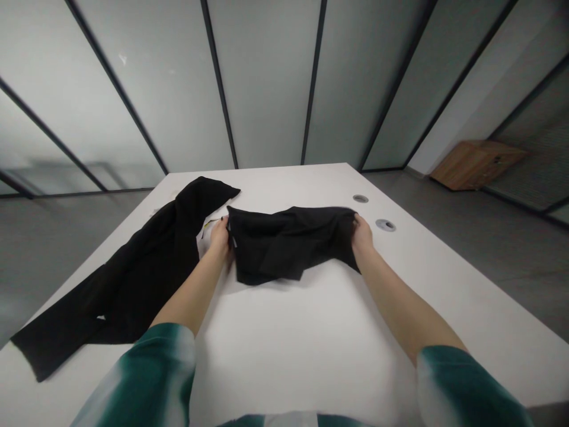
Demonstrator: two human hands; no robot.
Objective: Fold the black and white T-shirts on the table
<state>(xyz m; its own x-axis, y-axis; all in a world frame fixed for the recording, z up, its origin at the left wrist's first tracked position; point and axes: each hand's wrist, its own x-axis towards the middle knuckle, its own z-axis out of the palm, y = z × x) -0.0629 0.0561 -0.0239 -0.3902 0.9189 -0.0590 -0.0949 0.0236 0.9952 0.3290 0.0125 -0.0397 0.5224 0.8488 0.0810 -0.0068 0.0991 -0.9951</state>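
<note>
A black garment (pixel 288 243) is stretched between my two hands above the white table; its exact kind cannot be made out. My left hand (pixel 220 237) grips its left end, where a small pale tag shows. At the opposite end, my right hand (pixel 362 234) is closed on the upper right corner. The garment's lower edge hangs unevenly, close to the tabletop. Left of my left forearm lies a second, larger black garment (pixel 146 267), spread lengthwise with a long narrow part reaching toward the near left. A thin yellow-and-dark piece (pixel 208 225) sticks out beside my left hand.
The white table (pixel 302 356) stretches away from me. Two round grommets (pixel 385 225) are set into its right side. Frosted glass panels (pixel 267 77) with dark frames stand behind it. A wooden cabinet (pixel 475 163) is on the grey floor at the far right.
</note>
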